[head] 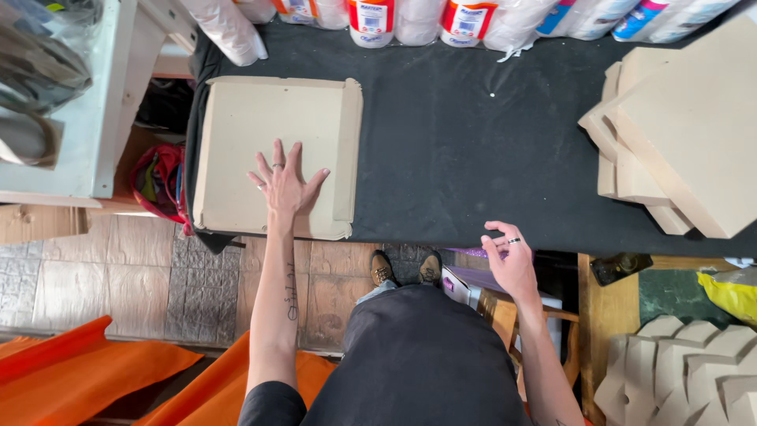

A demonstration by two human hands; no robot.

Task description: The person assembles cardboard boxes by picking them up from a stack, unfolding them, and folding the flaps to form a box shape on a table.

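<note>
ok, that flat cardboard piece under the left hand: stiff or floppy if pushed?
The cardboard piece lies flat with folded edges, so probably fairly stiff and light. Resting on the black cloth, it likely slides rather than rolls. The left hand presses it; its near edge overhangs, so it might tip.

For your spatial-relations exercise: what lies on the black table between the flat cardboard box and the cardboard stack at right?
Head view: only bare black cloth table between the flat cardboard box and cardboard stack.

white wrapped rolls (pixel 394 20) along table's far edge, red-blue labels (pixel 371 16)
</note>
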